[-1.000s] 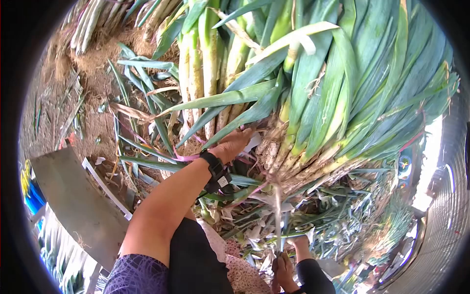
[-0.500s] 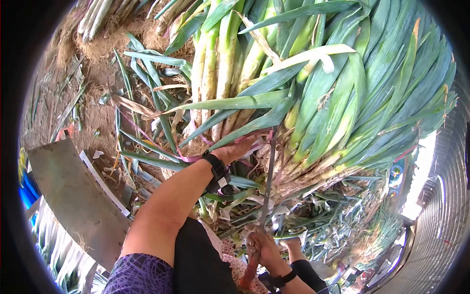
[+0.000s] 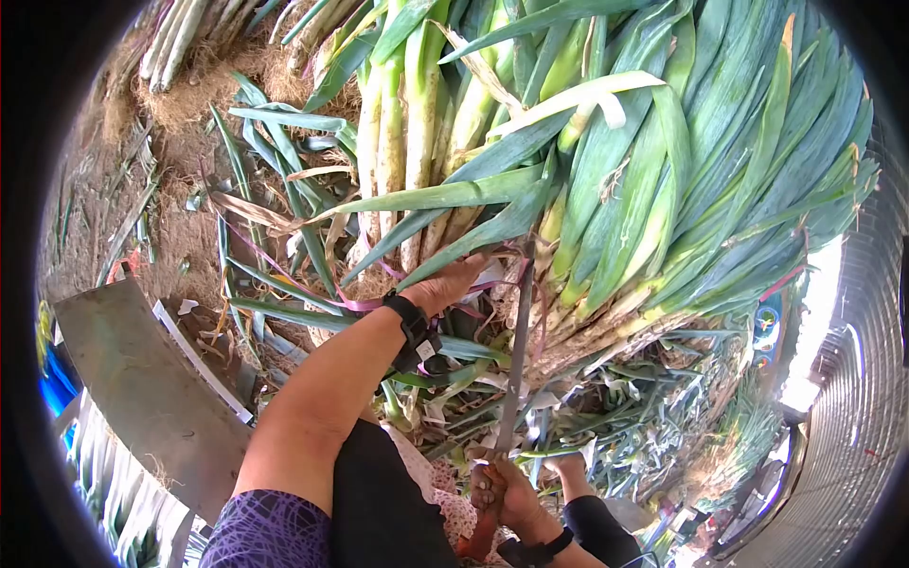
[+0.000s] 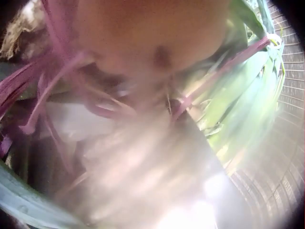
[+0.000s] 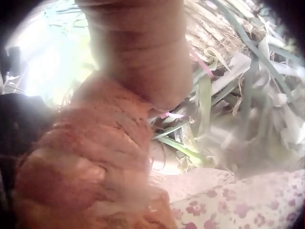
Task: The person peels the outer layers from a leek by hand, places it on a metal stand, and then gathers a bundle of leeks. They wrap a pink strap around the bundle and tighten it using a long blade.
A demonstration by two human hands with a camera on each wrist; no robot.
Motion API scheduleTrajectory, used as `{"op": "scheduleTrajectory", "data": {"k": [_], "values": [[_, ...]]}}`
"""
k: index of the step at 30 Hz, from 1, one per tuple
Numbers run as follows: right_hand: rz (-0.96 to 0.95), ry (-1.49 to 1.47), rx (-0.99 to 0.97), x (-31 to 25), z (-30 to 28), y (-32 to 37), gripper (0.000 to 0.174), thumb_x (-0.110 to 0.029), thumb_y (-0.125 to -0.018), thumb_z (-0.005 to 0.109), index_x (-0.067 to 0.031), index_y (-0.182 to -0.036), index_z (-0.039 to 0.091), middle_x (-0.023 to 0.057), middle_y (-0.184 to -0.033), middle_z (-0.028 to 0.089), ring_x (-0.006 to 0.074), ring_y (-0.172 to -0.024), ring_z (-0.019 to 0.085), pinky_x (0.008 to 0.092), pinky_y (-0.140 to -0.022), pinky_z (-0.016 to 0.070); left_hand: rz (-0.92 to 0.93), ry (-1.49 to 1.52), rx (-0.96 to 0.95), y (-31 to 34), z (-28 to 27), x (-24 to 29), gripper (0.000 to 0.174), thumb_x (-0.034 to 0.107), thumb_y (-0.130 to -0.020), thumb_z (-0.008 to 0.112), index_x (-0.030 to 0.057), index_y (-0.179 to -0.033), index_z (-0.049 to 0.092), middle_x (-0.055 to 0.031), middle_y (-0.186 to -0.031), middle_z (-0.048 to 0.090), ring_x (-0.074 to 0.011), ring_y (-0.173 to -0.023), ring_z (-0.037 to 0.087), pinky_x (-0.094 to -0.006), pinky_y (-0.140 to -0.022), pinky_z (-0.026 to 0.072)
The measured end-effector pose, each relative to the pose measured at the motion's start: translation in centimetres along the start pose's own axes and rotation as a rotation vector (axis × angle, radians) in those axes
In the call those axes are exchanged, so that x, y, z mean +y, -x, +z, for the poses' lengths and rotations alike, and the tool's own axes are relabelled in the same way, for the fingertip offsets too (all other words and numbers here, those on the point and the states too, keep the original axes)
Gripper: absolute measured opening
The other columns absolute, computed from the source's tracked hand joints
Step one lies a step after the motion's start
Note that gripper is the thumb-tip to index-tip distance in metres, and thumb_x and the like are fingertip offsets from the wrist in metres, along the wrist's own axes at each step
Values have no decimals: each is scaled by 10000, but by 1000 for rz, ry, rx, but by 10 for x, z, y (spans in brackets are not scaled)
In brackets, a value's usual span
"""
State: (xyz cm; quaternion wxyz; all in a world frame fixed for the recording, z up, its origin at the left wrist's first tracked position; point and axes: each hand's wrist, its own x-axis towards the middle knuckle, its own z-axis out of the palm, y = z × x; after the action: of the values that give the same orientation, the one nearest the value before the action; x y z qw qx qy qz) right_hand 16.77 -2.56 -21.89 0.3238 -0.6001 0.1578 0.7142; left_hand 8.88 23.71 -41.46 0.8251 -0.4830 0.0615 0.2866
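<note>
In the head view my right hand (image 3: 507, 497) grips a long knife (image 3: 517, 350) by its handle, the blade pointing away from me. The blade's far end lies against the root ends of a thick bundle of leeks (image 3: 615, 246). My left hand (image 3: 453, 284) is just left of the blade at those root ends, its fingertips partly hidden by a green leaf; I cannot tell what they hold. A purple tie (image 4: 224, 69) runs from under that hand past the blade in the left wrist view. Reddish wrapping covers the knife handle (image 5: 95, 157) in the right wrist view.
More leeks (image 3: 402, 142) with pale stalks lie behind my left hand. Cut leaves and scraps (image 3: 587, 398) litter the ground before me. A curved metal sheet (image 3: 142, 379) stands at left, and a ribbed wall (image 3: 852, 426) bounds the right side.
My right hand has come up and forward with the knife from low down, bringing the blade to the root ends; it has since dropped back slightly. My left hand stays at the bundle.
</note>
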Motion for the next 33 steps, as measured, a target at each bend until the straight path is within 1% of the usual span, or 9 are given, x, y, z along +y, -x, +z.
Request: {"op": "scheduleTrajectory", "data": {"k": [5,17,18,23,25,26,29,31,33], "values": [[8,-118,14,-19,1,-13,418,-366,-886,500,-56,-1167,484,4,-690,437,111,-530,403,278,-513,385,-40,383,22,6,10,-8,370,221,-960,277,63,-1260,425,-105,-1247,486,-169,-1090,465,-267,-973,358],[-270,103,120,-24,11,-14,277,-171,-870,538,-9,-1091,498,14,-651,476,102,-484,449,229,-431,382,-71,605,-34,13,16,-13,428,190,-971,268,28,-1364,319,-121,-1316,431,-197,-1133,452,-292,-981,366],[-291,190,135,-25,7,-26,276,-159,-869,533,-3,-1093,495,11,-640,461,98,-473,433,231,-429,376,-248,861,32,16,6,-8,413,175,-966,302,-2,-1336,352,-126,-1288,446,-197,-1118,458,-281,-954,390],[-237,143,190,-33,19,3,185,-154,-843,561,-27,-977,568,-10,-658,484,83,-540,467,214,-475,374,-255,865,103,27,18,-18,431,171,-894,413,6,-1292,431,-107,-1251,466,-187,-1039,494,-312,-750,465],[-276,340,233,-31,4,-5,210,-181,-849,575,-18,-982,577,-19,-675,506,66,-577,474,202,-504,371,-345,1347,70,14,13,-10,444,183,-872,439,15,-1283,444,-103,-1237,472,-200,-1029,504,-320,-720,467],[-263,381,229,-36,1,-7,213,-179,-852,572,-16,-989,578,-20,-686,512,65,-583,474,202,-509,370,-385,1825,101,7,1,-5,450,190,-862,451,20,-1278,449,-102,-1224,477,-208,-1026,508,-320,-712,467],[-231,359,201,-50,8,-13,238,-187,-843,588,-16,-1008,585,-26,-707,519,55,-621,463,210,-545,376,-376,1503,138,11,4,-9,425,165,-843,482,31,-1247,474,-92,-1159,504,-219,-1015,515,-306,-694,462],[-233,328,217,-37,6,1,251,-192,-827,608,-19,-1007,588,-24,-693,513,54,-597,458,217,-525,376,-590,1823,161,14,-6,5,360,144,-850,478,33,-1191,491,-96,-1113,517,-203,-988,522,-301,-693,459],[-326,636,182,-41,-3,1,289,-204,-804,612,-12,-1019,588,-10,-687,530,58,-557,457,222,-491,374,-857,2263,369,29,6,3,267,123,-863,470,35,-1111,514,-107,-1032,538,-186,-920,542,-295,-685,453]]}}
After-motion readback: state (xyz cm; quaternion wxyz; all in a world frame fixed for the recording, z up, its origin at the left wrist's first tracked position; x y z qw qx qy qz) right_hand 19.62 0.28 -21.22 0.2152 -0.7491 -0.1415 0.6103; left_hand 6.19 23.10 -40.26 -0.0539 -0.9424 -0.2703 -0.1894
